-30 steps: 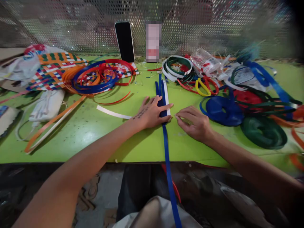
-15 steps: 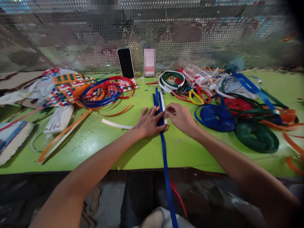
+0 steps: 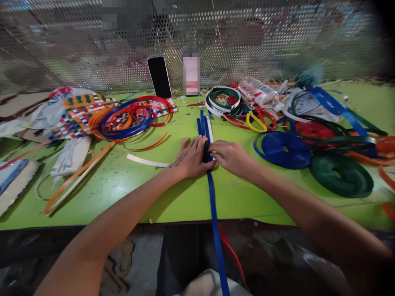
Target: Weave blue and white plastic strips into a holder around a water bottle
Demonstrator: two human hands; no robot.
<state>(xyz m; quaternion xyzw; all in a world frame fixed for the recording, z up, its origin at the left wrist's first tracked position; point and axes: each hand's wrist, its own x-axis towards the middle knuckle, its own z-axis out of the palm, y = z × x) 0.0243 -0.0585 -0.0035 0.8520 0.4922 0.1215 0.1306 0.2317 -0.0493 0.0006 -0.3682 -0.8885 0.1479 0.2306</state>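
Several blue plastic strips (image 3: pixel 202 123) lie side by side on the green tabletop, pointing away from me, with a white strip (image 3: pixel 210 128) along their right side. My left hand (image 3: pixel 190 158) lies flat across the blue strips, its fingers stretched out and its thumb apart. From the right, my right hand (image 3: pixel 231 155) has its fingers bent and pressed together over the white strip and the bundle's edge; the fingertips partly hide what they grip. One long blue strip (image 3: pixel 216 230) runs toward me over the table edge. A short white strip (image 3: pixel 146 161) extends leftward beside my left wrist.
Left are a woven multicoloured piece (image 3: pixel 77 115), coiled strips (image 3: pixel 123 123) and a white power strip (image 3: pixel 70 156). Right are a blue roll (image 3: pixel 285 150), a green roll (image 3: pixel 341 176) and a plastic bottle (image 3: pixel 259 93). Two phones, one black-screened (image 3: pixel 159 78), lean against the mesh at the back.
My right hand has moved slightly left, its fingers now over the bundle's right edge. My left hand stays on the strips, its fingers closer together. The view has shifted slightly.
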